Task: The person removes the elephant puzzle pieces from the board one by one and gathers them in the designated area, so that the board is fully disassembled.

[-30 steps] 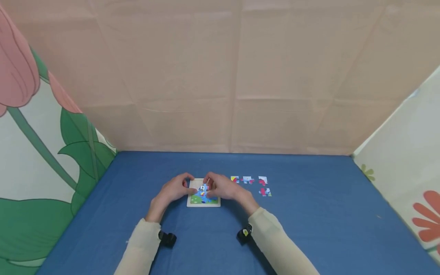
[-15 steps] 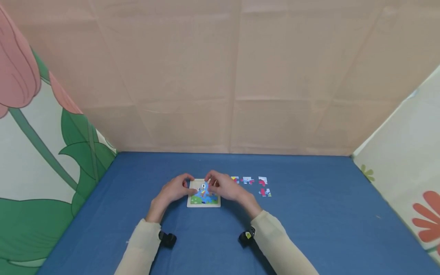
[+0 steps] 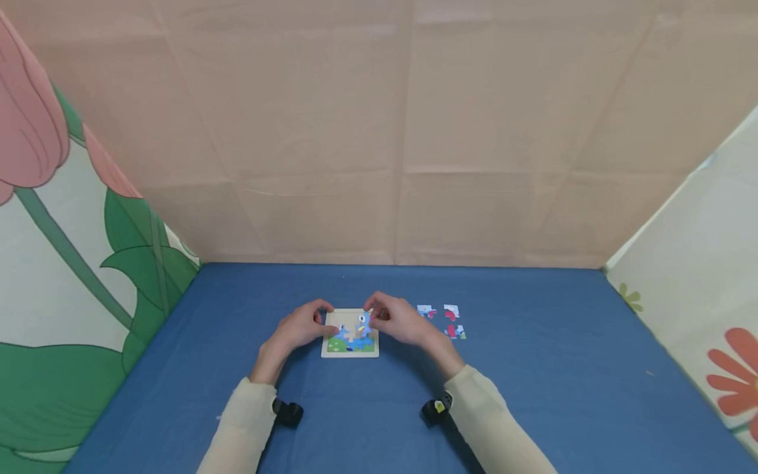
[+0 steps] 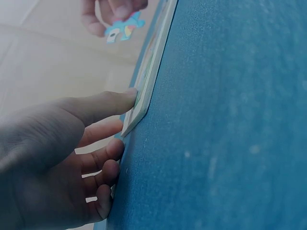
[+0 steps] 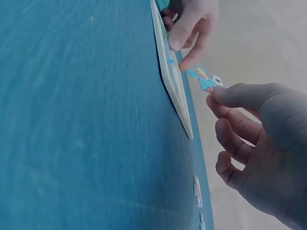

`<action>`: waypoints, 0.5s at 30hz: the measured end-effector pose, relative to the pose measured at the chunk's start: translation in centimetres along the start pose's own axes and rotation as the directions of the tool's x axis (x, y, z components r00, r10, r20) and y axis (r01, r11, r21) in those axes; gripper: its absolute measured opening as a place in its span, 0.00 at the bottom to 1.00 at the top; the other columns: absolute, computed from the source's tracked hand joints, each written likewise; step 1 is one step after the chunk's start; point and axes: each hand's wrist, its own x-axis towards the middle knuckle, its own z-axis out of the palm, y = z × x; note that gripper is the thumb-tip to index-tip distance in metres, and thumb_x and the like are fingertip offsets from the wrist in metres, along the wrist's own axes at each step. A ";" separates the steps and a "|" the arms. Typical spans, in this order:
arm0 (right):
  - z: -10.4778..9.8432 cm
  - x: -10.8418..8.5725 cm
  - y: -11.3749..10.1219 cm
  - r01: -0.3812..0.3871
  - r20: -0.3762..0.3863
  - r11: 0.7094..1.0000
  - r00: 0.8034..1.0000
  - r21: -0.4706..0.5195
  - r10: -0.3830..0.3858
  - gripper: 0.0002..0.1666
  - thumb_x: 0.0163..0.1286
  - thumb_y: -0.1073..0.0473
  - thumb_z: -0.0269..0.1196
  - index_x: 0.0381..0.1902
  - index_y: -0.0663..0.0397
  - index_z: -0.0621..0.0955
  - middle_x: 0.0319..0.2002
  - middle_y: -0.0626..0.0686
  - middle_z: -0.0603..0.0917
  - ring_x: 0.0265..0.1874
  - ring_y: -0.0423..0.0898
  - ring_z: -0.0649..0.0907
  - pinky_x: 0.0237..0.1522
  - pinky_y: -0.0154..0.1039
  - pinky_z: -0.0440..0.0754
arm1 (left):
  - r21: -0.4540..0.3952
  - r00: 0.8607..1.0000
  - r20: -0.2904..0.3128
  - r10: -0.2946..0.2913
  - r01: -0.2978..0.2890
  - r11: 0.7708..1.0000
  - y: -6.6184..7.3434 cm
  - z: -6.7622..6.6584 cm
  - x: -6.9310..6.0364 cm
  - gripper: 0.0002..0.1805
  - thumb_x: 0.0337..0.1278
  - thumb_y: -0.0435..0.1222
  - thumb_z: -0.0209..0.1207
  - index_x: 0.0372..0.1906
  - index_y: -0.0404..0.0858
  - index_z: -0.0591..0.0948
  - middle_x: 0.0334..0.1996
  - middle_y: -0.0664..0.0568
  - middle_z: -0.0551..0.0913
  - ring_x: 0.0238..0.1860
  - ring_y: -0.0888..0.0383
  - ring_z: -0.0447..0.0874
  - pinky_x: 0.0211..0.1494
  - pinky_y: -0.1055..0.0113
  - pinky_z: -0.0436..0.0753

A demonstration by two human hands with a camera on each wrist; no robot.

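My right hand [image 3: 404,322] has thumb and forefinger together on the blue jigsaw piece with the printed eye [image 5: 205,79], which juts from my fingertips towards my left hand [image 3: 301,325], raised clear of the puzzle tray [image 3: 349,356]. My left thumb presses the tray's near-thumb side while the forefinger hooks its far corner, so that hand is clamped there. I'd judge the piece feather-light, thin and stiff, its printed face perhaps a little slippery and its knobs the likeliest part to chip; best pinched by a side edge, as I have it, leaving the knobs free
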 end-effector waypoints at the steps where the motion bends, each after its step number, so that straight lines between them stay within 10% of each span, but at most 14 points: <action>1: -0.1 -0.1 0.1 0.001 -0.005 1.000 1.000 -0.002 -0.001 0.13 0.71 0.62 0.63 0.52 0.50 0.78 0.36 0.47 0.83 0.30 0.42 0.78 0.34 0.36 0.77 | -0.001 1.000 -0.001 0.001 -0.001 1.000 0.0 0.0 0.0 0.26 0.52 0.48 0.71 0.57 0.45 0.80 0.28 0.52 0.74 0.26 0.56 0.69 0.30 0.63 0.63; 15: -1.5 -1.7 1.0 0.031 -0.050 1.000 0.998 -0.004 -0.031 0.12 0.68 0.63 0.64 0.50 0.52 0.80 0.34 0.46 0.84 0.29 0.40 0.78 0.31 0.34 0.75 | 0.009 1.000 0.000 0.005 -0.005 1.000 0.1 0.0 -0.1 0.27 0.52 0.48 0.71 0.57 0.46 0.80 0.27 0.52 0.74 0.25 0.56 0.69 0.30 0.63 0.63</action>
